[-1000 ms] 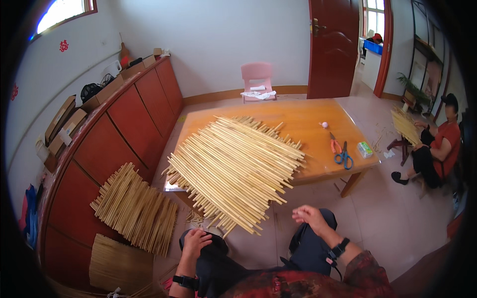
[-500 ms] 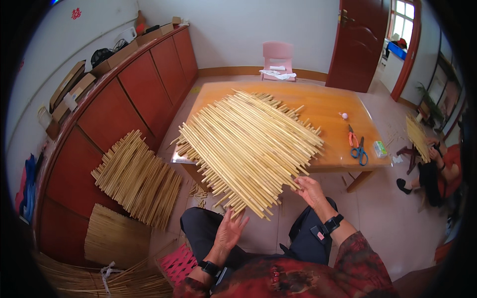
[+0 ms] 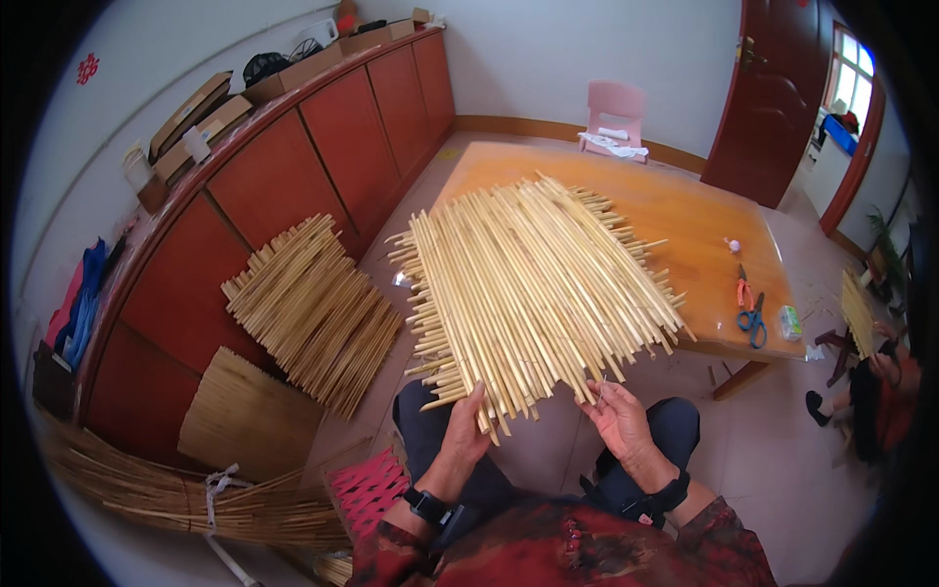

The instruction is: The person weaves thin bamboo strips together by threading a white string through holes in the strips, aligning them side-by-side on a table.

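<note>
A panel of pale, straight reed-like stalks [image 3: 533, 293] lies side by side over the wooden table [image 3: 724, 235], its near end reaching past the edge above my lap. More stalk ends stick out from beneath it, in a lower layer. At the near left corner, my left hand [image 3: 464, 430] is closed on the stalk ends, thumb up. My right hand [image 3: 620, 423] pinches at the near edge, farther right. A thin light strand seems to show by its fingertips, too fine to make out.
Pliers with orange handles [image 3: 744, 292], blue-handled scissors [image 3: 752, 328] and a small green-and-white pack [image 3: 789, 321] lie at the table's right. Another stalk panel [image 3: 313, 313] leans on red cabinets [image 3: 279, 181]. A tied stalk bundle [image 3: 147, 489] lies lower left. A person [image 3: 885, 391] sits at right.
The panel has turned slightly and come nearer my lap. My left hand went from spread fingers to gripping its corner; my right hand shifted down along the near edge. The view swung left.
</note>
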The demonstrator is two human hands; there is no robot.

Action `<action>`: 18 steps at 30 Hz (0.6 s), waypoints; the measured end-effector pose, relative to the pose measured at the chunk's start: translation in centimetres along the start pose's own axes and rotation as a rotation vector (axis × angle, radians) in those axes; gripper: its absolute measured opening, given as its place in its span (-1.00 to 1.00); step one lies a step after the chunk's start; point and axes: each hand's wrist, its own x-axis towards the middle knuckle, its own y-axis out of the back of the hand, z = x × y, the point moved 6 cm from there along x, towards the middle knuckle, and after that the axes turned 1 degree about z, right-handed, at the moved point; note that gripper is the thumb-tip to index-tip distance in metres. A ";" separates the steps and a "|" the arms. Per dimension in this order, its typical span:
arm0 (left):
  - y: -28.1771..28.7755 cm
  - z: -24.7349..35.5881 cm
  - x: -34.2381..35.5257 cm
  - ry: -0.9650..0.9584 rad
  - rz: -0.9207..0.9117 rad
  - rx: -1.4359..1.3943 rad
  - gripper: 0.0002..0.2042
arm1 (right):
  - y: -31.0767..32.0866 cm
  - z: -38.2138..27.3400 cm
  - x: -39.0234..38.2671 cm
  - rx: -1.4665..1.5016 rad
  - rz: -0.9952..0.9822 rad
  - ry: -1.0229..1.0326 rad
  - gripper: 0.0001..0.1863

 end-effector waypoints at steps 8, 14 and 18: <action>2.7 -0.4 -1.3 -0.011 0.367 0.285 -0.77 | 2.9 0.7 -0.6 -0.208 0.033 -0.097 -0.86; 4.3 -1.0 -1.5 -0.116 0.390 0.497 -0.76 | 1.5 -1.1 -2.0 -1.041 -0.106 -0.025 -0.87; 4.2 -0.6 -2.2 -0.063 0.376 0.587 -0.76 | -1.1 -2.9 -2.4 -1.474 -0.286 0.290 -0.88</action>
